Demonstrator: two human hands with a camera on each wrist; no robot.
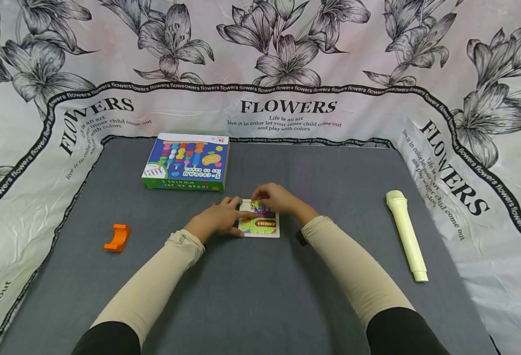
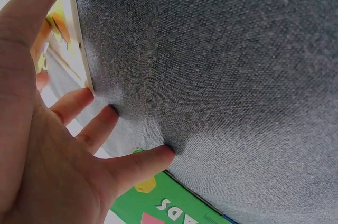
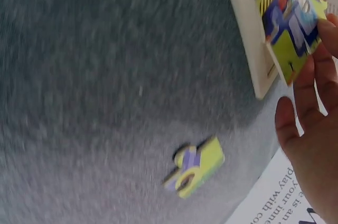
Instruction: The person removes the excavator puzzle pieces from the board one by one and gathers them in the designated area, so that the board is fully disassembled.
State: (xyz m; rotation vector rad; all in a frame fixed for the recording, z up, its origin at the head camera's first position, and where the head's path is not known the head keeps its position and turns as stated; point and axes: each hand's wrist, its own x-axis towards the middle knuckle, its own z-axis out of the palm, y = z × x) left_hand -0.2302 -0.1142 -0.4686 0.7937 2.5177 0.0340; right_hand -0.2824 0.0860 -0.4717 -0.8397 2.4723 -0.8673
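A small jigsaw puzzle in a pale frame lies on the grey cloth, its picture brightly coloured. My left hand steadies its left side, with the index finger reaching over the picture and other fingertips on the cloth. In the left wrist view the fingers are spread and fairly straight. At the puzzle's top edge my right hand pinches a green and purple puzzle piece, which is tilted up from the frame. Another loose puzzle piece lies on the cloth near the right hand.
Behind the left hand stands a blue and green bead-set box. An orange curved block lies to the left. A pale yellow toy microphone lies at the right. Flower-printed sheeting borders the grey cloth.
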